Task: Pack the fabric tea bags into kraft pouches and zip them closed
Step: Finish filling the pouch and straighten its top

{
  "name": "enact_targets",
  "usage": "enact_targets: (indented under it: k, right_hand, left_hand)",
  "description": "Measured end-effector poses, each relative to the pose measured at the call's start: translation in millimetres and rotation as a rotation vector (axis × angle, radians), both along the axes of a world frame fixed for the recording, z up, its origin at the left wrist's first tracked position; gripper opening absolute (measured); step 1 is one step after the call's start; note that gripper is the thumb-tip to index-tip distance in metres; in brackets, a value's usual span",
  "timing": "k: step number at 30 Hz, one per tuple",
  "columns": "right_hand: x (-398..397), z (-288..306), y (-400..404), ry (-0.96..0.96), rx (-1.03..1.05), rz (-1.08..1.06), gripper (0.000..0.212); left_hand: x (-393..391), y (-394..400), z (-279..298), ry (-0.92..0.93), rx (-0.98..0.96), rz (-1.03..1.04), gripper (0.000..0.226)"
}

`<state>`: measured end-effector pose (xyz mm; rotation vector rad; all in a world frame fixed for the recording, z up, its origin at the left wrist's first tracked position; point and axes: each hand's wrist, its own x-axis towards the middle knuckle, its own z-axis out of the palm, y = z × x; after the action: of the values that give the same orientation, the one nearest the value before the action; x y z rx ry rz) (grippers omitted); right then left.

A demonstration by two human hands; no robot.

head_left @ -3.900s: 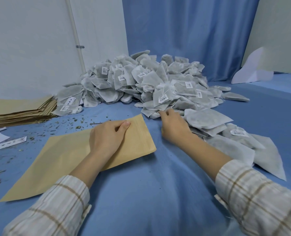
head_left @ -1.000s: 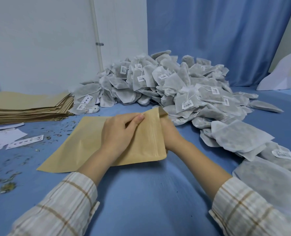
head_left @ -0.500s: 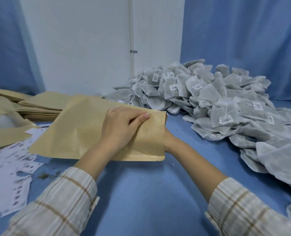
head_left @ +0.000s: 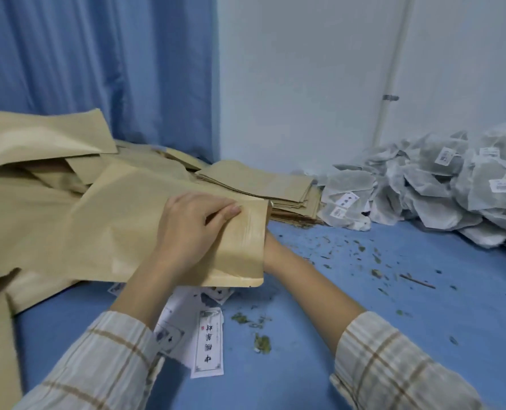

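My left hand [head_left: 192, 229] grips a large kraft pouch [head_left: 121, 232] near its zip end, fingers curled over the front face. The pouch is held up off the blue table [head_left: 408, 306], with its far end over other pouches at the left. My right hand [head_left: 272, 251] is behind the zip end; only its wrist shows, so its fingers are hidden. A heap of grey fabric tea bags [head_left: 441, 187] with white tags lies at the far right.
A stack of flat kraft pouches [head_left: 254, 180] sits behind the held pouch. More bulging pouches [head_left: 39, 143] pile up at the left. Printed paper labels [head_left: 209, 338] lie under my left forearm. Loose tea leaves [head_left: 352, 255] litter the cloth. A wall pipe [head_left: 393, 69] stands behind.
Both hands lifted the pouch off the table and carried it left toward the pile of pouches. My view swung left, so the tea bag heap now sits at the right edge.
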<state>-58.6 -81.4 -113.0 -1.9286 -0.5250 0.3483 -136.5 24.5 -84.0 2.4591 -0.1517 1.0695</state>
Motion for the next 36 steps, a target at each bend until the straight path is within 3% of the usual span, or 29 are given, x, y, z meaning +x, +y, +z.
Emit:
enact_targets:
  k: [1,2,4,7,9,11,13,16,17,19,23,28,31,33,36]
  right_hand:
    - [6,-3,9,-0.178,-0.127,0.046,0.038]
    - [10,-5,17,-0.258,-0.128,0.159,0.036]
    - [5,-8,34,-0.209,0.029,0.192,0.039]
    - [15,-18,48,-0.519,-0.237,0.127,0.037]
    - [18,-29,46,-0.456,-0.191,0.092,0.029]
    - [25,-30,30,-0.541,-0.127,-0.031,0.015]
    - [38,-31,3,-0.568,-0.078,-0.137,0.016]
    - [64,-34,-44,-0.544,-0.458,-0.087,0.020]
    - [68,-37,-56,-0.540,-0.613,-0.014,0.028]
    - [71,-41,-68,-0.525,-0.730,0.080,0.044]
    - [68,-43,-73,-0.587,-0.552,0.089,0.029]
    - [61,-45,-84,-0.356,-0.127,-0.209,0.011]
    - [53,-32,-87,-0.154,0.069,-0.114,0.023]
    - [47,-24,-83,-0.133,0.099,0.016,0.032]
    - [36,-12,-72,-0.231,-0.042,0.065,0.030]
  left_hand:
    - [2,10,-4,-0.008,-0.004,0.037,0.019]
    - [5,19,-9,-0.019,-0.013,0.087,0.019]
    - [8,29,-19,-0.042,-0.071,0.215,0.020]
    - [14,33,-33,-0.052,-0.140,0.316,0.019]
    - [17,35,-43,-0.049,-0.138,0.328,0.020]
    - [19,37,-48,-0.049,-0.120,0.317,0.026]
    - [20,38,-52,-0.052,-0.117,0.302,0.029]
    - [21,36,-52,-0.063,-0.125,0.296,0.028]
    - [22,35,-52,-0.065,-0.129,0.296,0.027]
    - [23,33,-53,-0.065,-0.128,0.289,0.027]
    - [21,29,-55,-0.071,-0.110,0.253,0.026]
    - [18,27,-55,-0.063,-0.148,0.226,0.031]
    - [18,25,-53,-0.065,-0.166,0.199,0.032]
    - [17,24,-51,-0.090,-0.176,0.183,0.031]
    - [16,23,-49,-0.116,-0.189,0.161,0.029]
